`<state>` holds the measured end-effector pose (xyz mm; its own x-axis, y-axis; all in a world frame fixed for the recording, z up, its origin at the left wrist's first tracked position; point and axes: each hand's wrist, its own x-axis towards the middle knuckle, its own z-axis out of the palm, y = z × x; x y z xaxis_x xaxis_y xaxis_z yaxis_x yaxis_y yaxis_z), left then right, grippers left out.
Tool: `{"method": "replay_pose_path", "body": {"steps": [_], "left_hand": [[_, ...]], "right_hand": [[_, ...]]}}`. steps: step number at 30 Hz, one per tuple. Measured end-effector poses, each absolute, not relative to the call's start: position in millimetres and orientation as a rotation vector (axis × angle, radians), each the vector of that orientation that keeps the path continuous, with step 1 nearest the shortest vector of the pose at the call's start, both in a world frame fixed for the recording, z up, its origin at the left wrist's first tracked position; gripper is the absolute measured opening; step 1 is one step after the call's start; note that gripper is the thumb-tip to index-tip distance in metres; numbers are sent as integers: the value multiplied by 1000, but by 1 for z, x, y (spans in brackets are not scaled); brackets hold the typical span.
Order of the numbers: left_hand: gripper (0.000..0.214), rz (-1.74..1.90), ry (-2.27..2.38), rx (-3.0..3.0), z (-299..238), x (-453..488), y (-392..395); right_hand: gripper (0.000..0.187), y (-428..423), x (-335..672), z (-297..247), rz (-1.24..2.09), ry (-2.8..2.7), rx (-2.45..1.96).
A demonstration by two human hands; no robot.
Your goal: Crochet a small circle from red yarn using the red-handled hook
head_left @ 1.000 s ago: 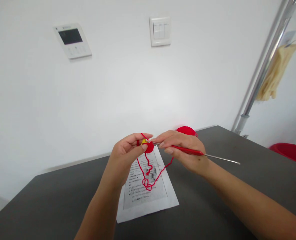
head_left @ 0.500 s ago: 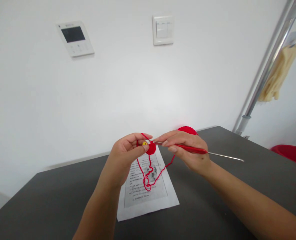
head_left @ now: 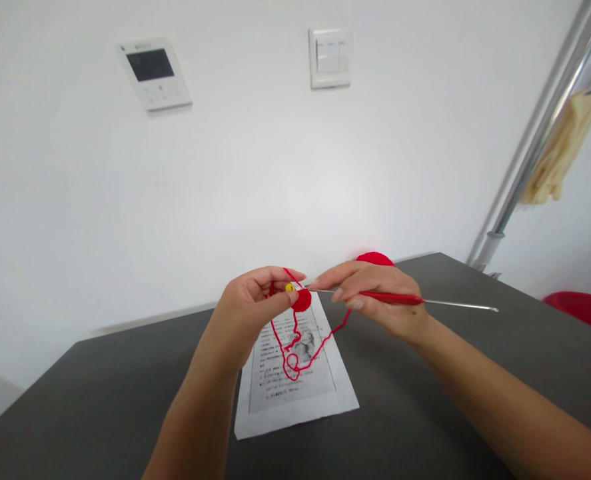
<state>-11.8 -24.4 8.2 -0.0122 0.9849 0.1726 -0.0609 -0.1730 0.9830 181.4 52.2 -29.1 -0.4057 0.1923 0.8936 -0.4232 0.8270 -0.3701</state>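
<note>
Between thumb and fingers, my left hand (head_left: 255, 300) pinches a small round red crochet piece (head_left: 302, 301). A little yellow stitch marker (head_left: 290, 288) shows beside the thumb; its exact shape is too small to tell. Red yarn (head_left: 325, 341) runs over the left fingers, and strands hang below in a loose loop. My right hand (head_left: 375, 290) grips a crochet hook (head_left: 395, 298) by its red handle. The hook's metal tip reaches the top edge of the piece, while its other metal end points right. Behind the right hand sits a red yarn ball (head_left: 375, 258), partly hidden.
A printed sheet (head_left: 295, 417) with text and a grey picture lies under the hands on the dark table (head_left: 110, 393). At the right are a red tub-like object (head_left: 580, 310), a metal pole (head_left: 540, 130) and hanging yellowish gloves (head_left: 570, 147). A white wall stands behind.
The crochet hook has shifted slightly right, together with my right hand, and lies flatter. My left hand keeps its hold on the red piece. The whole view has moved a little.
</note>
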Motion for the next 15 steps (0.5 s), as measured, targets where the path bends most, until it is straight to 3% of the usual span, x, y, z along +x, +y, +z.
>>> {"method": "replay_pose_path", "body": {"steps": [15], "left_hand": [[14,1326,1209,1363,10,-10,-29]], "right_hand": [[12,57,193,-18,611,-2071,215]]}}
